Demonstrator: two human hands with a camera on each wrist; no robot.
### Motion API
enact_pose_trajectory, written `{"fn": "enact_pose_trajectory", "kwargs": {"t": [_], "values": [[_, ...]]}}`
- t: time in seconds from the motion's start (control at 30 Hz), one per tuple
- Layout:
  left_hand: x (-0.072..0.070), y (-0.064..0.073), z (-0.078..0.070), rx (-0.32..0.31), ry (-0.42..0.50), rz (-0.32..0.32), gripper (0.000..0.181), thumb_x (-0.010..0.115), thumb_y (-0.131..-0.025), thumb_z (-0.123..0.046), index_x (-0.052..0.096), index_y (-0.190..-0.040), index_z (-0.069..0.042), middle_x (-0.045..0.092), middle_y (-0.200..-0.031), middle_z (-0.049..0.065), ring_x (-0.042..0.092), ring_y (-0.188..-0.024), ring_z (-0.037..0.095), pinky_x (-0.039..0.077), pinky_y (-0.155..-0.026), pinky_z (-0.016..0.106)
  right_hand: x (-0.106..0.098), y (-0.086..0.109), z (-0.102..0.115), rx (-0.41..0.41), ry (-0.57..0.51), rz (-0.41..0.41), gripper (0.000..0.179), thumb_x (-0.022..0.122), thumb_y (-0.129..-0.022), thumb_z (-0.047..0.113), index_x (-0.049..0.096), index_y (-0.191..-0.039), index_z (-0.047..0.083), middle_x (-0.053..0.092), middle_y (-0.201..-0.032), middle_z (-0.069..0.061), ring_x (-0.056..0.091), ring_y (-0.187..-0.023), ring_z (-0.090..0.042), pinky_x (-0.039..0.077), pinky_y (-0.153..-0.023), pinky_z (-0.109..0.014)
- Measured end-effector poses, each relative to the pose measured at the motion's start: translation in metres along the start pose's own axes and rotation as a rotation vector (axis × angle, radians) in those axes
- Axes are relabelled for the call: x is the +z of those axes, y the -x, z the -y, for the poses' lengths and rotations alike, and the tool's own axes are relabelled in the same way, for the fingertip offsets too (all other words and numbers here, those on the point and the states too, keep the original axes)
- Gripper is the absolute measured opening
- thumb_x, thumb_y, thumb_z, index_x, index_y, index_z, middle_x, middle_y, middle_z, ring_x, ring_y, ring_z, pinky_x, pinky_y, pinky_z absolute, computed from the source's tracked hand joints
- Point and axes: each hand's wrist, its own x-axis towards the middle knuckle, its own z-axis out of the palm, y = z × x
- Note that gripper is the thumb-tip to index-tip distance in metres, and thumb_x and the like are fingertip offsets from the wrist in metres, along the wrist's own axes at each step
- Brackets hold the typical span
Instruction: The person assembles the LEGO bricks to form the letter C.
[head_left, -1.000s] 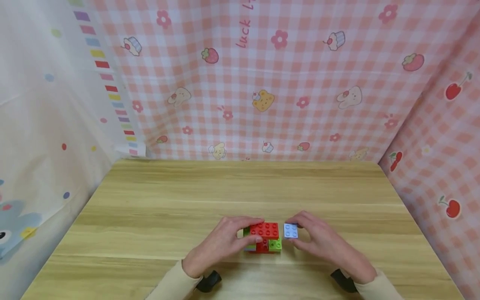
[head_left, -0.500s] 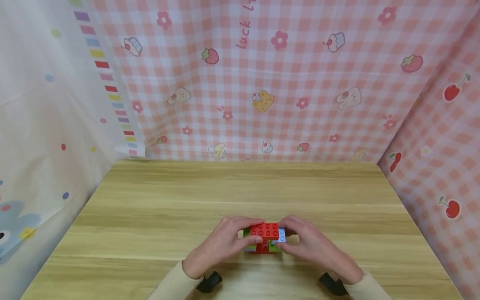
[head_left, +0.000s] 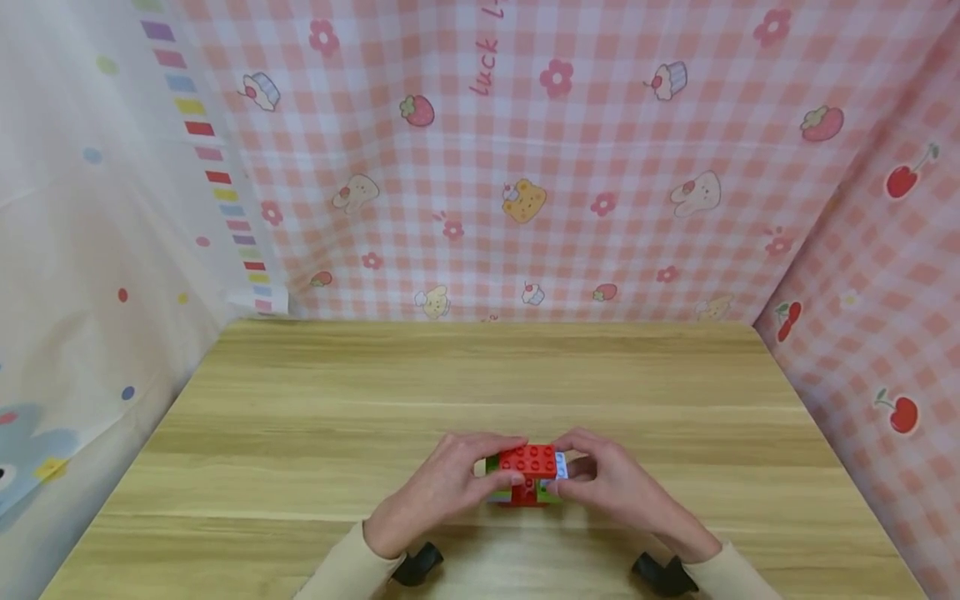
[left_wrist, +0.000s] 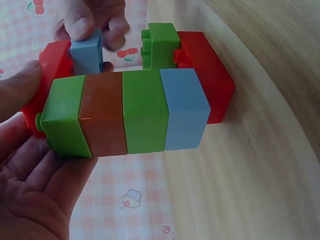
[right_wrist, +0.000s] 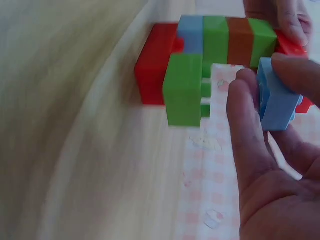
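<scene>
Toy building bricks form an open frame on the table. A red base brick [right_wrist: 154, 65] carries a column of blue, green, brown [left_wrist: 102, 115] and green bricks at its left end, and a lone green brick [right_wrist: 182, 90] at its right end. Across the column's top lies a red brick [head_left: 528, 460], which my left hand [head_left: 438, 479] grips between thumb and fingers. My right hand [head_left: 626, 479] pinches a light blue brick [right_wrist: 280, 97] by the red top brick's free right end, above the lone green brick with a gap between. Whether blue and red are joined I cannot tell.
The wooden table [head_left: 480, 375] stretches behind and to both sides of the hands. Pink checked cloth [head_left: 480, 167] hangs at the back and right, a white patterned cloth [head_left: 90, 233] at the left. Black straps [head_left: 417, 565] show at both wrists.
My right hand has moved left, bringing the light blue brick from beside the frame to the red top brick's right end. My left hand keeps its grip in place.
</scene>
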Motion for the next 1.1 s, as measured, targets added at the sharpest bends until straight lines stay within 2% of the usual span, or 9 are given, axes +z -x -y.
{"fn": "enact_pose_trajectory", "kwargs": {"t": [0.13, 0.3, 0.47, 0.63, 0.87, 1.1], "values": [[-0.001, -0.001, -0.001, 0.014, -0.025, 0.004, 0.040, 0.074, -0.097, -0.028, 0.070, -0.131, -0.006, 0.074, -0.124, 0.006, 0.071, -0.111, 0.018, 0.059, -0.094, 0.034, 0.000, 0.001, 0.003, 0.084, -0.177, 0.042, 0.039, 0.078, -0.094, 0.016, 0.062, -0.125, -0.004, 0.070, -0.116, -0.016, 0.073, -0.104, -0.033, 0.062, -0.077, -0.034], [-0.003, -0.001, -0.002, 0.014, -0.031, 0.035, 0.040, 0.072, -0.099, -0.028, 0.070, -0.131, -0.005, 0.074, -0.124, 0.006, 0.070, -0.112, 0.019, 0.059, -0.094, 0.035, 0.002, 0.003, 0.002, 0.078, -0.282, 0.075, 0.044, 0.076, -0.095, 0.013, 0.056, -0.128, -0.008, 0.067, -0.119, -0.017, 0.070, -0.109, -0.040, 0.062, -0.084, -0.037], [-0.004, -0.002, -0.002, 0.007, -0.031, 0.044, 0.041, 0.070, -0.100, -0.030, 0.070, -0.132, -0.005, 0.073, -0.125, 0.007, 0.071, -0.110, 0.017, 0.059, -0.093, 0.034, -0.001, 0.003, 0.001, 0.040, -0.309, 0.117, 0.043, 0.072, -0.097, 0.011, 0.052, -0.130, -0.008, 0.065, -0.124, -0.019, 0.068, -0.113, -0.043, 0.061, -0.087, -0.038], [-0.004, -0.004, -0.002, 0.042, -0.054, 0.045, 0.041, 0.070, -0.100, -0.029, 0.069, -0.132, -0.003, 0.074, -0.123, 0.008, 0.071, -0.108, 0.018, 0.059, -0.092, 0.034, -0.006, 0.004, 0.002, 0.019, -0.281, 0.136, 0.039, 0.067, -0.099, 0.011, 0.054, -0.133, -0.005, 0.064, -0.128, -0.020, 0.068, -0.110, -0.036, 0.059, -0.089, -0.037], [-0.001, -0.005, 0.000, 0.080, -0.032, 0.035, 0.041, 0.071, -0.099, -0.026, 0.069, -0.131, -0.001, 0.075, -0.121, 0.009, 0.072, -0.102, 0.014, 0.059, -0.087, 0.028, -0.005, 0.002, 0.008, 0.102, -0.351, 0.118, 0.044, 0.052, -0.110, 0.028, 0.051, -0.133, -0.010, 0.063, -0.126, -0.019, 0.067, -0.112, -0.031, 0.059, -0.095, -0.038], [-0.003, -0.001, 0.004, 0.091, -0.019, -0.003, 0.040, 0.075, -0.097, -0.025, 0.070, -0.129, -0.002, 0.075, -0.120, 0.008, 0.071, -0.101, 0.011, 0.059, -0.085, 0.025, 0.001, -0.007, 0.017, 0.161, -0.321, 0.059, 0.046, 0.059, -0.107, 0.029, 0.055, -0.131, -0.011, 0.066, -0.120, -0.017, 0.067, -0.111, -0.029, 0.060, -0.090, -0.037]]}}
